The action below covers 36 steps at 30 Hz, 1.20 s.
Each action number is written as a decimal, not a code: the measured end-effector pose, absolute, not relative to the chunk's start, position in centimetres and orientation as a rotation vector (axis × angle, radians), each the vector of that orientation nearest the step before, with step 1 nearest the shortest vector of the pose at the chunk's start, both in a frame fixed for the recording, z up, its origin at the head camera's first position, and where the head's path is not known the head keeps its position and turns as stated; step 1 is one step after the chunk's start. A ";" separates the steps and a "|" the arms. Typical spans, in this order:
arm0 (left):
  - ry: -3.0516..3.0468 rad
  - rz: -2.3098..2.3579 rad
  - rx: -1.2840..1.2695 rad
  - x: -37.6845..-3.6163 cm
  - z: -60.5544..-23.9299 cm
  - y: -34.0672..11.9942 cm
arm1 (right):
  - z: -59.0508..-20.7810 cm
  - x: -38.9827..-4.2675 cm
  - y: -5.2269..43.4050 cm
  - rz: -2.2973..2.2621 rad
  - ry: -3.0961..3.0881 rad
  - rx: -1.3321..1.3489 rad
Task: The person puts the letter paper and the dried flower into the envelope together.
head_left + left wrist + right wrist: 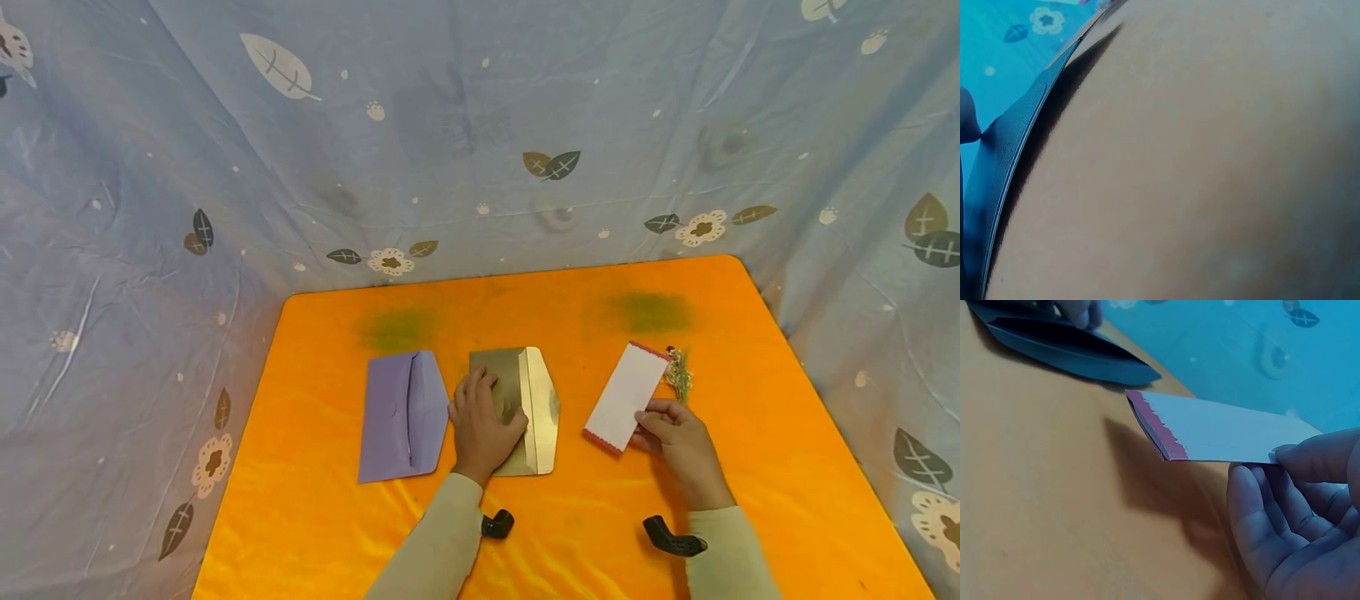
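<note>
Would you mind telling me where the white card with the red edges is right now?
In the head view, the white card is right of the gold envelope, pinched by the right hand and lifted off the orange table, beside a dried sprig.

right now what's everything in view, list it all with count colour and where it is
table: 1, orange, fills the lower middle of the head view
cloth backdrop: 1, blue-grey with leaf and flower print, behind and to both sides of the table
purple envelope: 1, purple, flat on the table left of the gold one
gold envelope: 1, gold, flap open, centre of the table under the left hand
white card: 1, white with red edges, lifted off the table right of centre
dried sprig: 1, pale green, on the table just beyond the card
left hand: 1, presses flat on the gold envelope
right hand: 1, pinches the card's near edge
</note>
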<state>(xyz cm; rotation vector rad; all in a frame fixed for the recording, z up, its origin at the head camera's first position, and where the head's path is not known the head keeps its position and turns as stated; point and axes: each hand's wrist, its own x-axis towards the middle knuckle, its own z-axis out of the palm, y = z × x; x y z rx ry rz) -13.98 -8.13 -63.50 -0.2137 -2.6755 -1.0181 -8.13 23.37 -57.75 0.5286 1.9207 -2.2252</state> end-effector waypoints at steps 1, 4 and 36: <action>-2.669 -1.019 -0.215 -14.0 -63.5 -8.1 | -57.8 -8.2 23.1 -2.226 1.925 0.517; -2.654 -1.021 -0.219 -14.0 -63.4 -8.2 | -57.9 -8.3 22.7 -2.236 1.929 0.500; -2.614 -1.014 -0.230 -13.8 -63.0 -8.0 | -58.1 -9.0 20.0 -2.271 1.833 0.474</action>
